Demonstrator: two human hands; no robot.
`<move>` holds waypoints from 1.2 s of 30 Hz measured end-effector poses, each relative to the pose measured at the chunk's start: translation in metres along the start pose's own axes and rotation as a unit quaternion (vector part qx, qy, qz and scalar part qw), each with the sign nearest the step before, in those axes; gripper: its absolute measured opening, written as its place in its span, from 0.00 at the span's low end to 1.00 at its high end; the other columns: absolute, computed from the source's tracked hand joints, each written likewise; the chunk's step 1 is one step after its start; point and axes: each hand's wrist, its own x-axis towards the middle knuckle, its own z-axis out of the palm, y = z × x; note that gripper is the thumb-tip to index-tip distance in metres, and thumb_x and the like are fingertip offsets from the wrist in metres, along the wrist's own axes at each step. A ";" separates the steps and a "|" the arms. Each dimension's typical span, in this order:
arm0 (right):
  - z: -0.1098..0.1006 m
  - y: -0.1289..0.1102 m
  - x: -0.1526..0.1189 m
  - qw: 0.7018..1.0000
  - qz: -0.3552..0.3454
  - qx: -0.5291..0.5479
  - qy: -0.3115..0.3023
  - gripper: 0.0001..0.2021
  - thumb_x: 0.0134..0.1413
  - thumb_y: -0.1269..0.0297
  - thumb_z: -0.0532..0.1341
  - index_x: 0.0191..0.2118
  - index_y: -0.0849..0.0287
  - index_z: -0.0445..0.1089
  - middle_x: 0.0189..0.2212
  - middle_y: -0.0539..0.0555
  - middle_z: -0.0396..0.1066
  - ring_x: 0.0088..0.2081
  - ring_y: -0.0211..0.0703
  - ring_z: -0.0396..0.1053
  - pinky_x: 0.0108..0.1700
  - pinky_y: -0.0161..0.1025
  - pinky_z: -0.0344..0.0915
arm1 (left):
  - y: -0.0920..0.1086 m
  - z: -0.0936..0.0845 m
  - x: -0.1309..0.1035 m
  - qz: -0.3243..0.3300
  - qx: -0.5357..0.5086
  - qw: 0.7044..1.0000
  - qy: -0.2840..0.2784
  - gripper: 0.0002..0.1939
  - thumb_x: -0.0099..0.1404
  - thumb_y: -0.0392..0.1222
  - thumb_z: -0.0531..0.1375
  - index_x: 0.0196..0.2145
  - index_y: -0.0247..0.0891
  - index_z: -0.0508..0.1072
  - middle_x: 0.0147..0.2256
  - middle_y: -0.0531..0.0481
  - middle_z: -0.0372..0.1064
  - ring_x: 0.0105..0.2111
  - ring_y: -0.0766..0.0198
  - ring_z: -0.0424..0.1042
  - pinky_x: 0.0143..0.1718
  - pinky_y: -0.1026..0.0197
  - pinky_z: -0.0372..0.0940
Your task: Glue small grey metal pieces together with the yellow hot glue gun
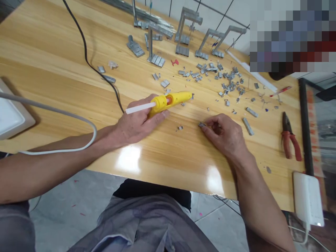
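Left hand (138,123) curled around glue gun (161,103), right hand (228,135) in pinch grip on grey piece (201,124)

The wooden table (52,59) bears gray pieces (231,85) and pliers (287,133).

left hand (139,120): curled in a grip | right hand (228,134): bent, pinching

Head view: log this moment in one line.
left hand: holds glue gun | right hand: pinches grey piece | pliers: lying on table
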 end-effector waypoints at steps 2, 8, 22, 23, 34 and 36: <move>0.000 0.001 0.000 1.000 0.000 0.003 0.007 0.04 0.68 0.61 0.69 0.45 0.52 0.78 0.35 0.54 0.80 0.31 0.45 0.73 0.33 0.43 0.68 | 0.001 0.000 0.000 0.000 0.001 1.000 0.000 0.23 0.84 0.59 0.56 0.52 0.36 0.78 0.38 0.48 0.77 0.36 0.60 0.74 0.41 0.59 0.68; -0.002 0.004 -0.001 1.000 -0.028 0.003 0.002 0.06 0.72 0.62 0.67 0.49 0.53 0.81 0.37 0.56 0.81 0.35 0.48 0.76 0.36 0.45 0.70 | 0.003 -0.001 0.001 0.012 -0.029 0.999 -0.022 0.17 0.83 0.56 0.56 0.50 0.39 0.73 0.39 0.49 0.76 0.37 0.61 0.74 0.43 0.59 0.69; -0.001 -0.004 0.000 0.999 -0.003 0.043 0.016 0.03 0.68 0.65 0.69 0.44 0.52 0.82 0.34 0.53 0.80 0.32 0.45 0.74 0.34 0.43 0.69 | 0.001 0.002 0.002 0.023 -0.059 0.998 -0.023 0.14 0.82 0.55 0.57 0.45 0.42 0.69 0.32 0.55 0.69 0.32 0.63 0.68 0.37 0.60 0.65; -0.001 -0.005 0.000 0.998 0.006 0.053 0.022 0.03 0.68 0.64 0.69 0.44 0.52 0.82 0.34 0.53 0.79 0.32 0.45 0.74 0.33 0.43 0.69 | 0.001 0.002 0.002 0.025 -0.062 0.997 -0.024 0.14 0.82 0.55 0.57 0.45 0.42 0.69 0.32 0.55 0.68 0.31 0.63 0.68 0.36 0.60 0.64; 0.011 -0.010 0.002 0.998 -0.051 0.025 0.006 0.06 0.71 0.66 0.65 0.45 0.52 0.81 0.38 0.56 0.82 0.39 0.50 0.79 0.42 0.48 0.74 | 0.009 -0.006 0.003 0.080 -0.035 0.988 -0.131 0.12 0.83 0.50 0.55 0.42 0.42 0.69 0.35 0.52 0.71 0.33 0.61 0.69 0.39 0.58 0.67; 0.011 -0.009 0.001 0.998 -0.050 0.025 -0.002 0.07 0.70 0.66 0.64 0.47 0.52 0.81 0.39 0.57 0.83 0.40 0.51 0.79 0.44 0.49 0.75 | 0.009 -0.006 0.003 0.086 -0.023 0.986 -0.139 0.13 0.84 0.51 0.55 0.42 0.42 0.70 0.35 0.51 0.72 0.33 0.61 0.70 0.40 0.58 0.68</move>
